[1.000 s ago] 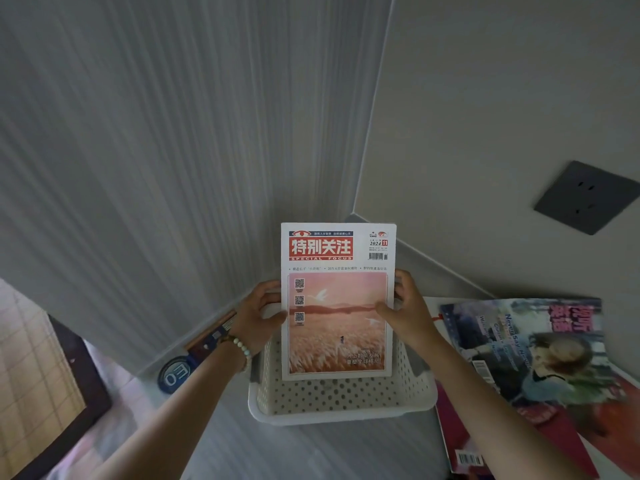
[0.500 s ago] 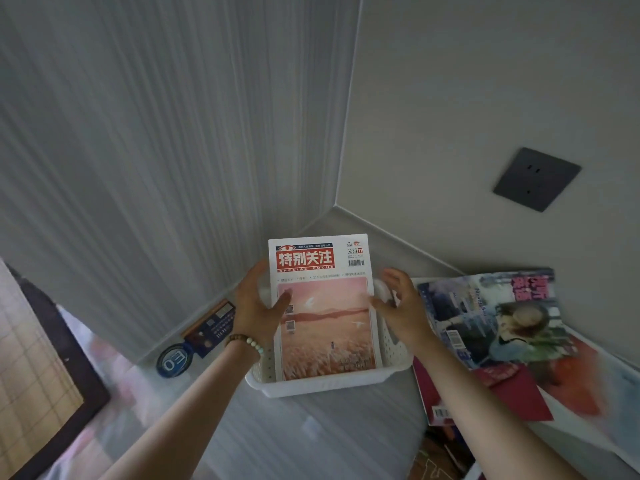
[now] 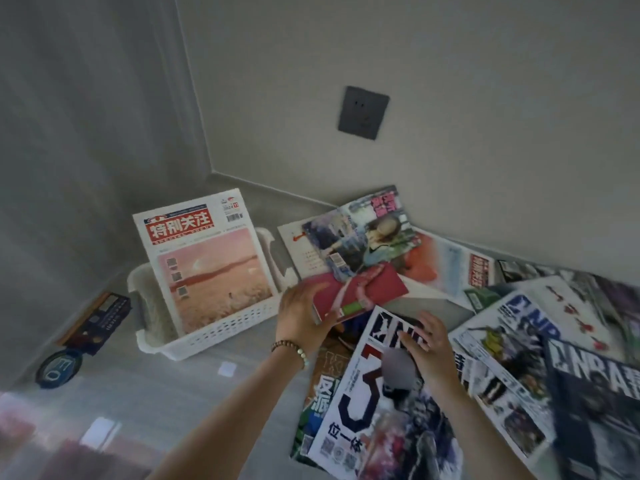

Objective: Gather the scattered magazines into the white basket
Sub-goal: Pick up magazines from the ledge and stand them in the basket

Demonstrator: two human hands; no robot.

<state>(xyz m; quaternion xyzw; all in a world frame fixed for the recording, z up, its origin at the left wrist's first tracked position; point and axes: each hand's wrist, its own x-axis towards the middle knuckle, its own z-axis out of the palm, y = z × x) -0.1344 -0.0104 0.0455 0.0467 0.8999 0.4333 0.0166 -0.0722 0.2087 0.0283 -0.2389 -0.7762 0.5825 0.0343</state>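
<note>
Desk (image 3: 242,386) corner. A wall socket (image 3: 363,112) lies at 12 o'clock. A dark box (image 3: 100,313) and a blue round tag (image 3: 57,368) lie at 9 o'clock of the white basket (image 3: 221,336). Loose magazines (image 3: 519,341) overlap from 1 to 5 o'clock. The basket sits at 9 o'clock of my left hand (image 3: 301,317) and holds one pink-cover magazine (image 3: 207,268), standing tilted. My left fingers are clamped on the edge of a red magazine (image 3: 367,289) that overlaps others. My right hand (image 3: 427,344) rests on an NBA magazine (image 3: 360,420), fingers (image 3: 429,323) spread apart, gripping nothing.
</note>
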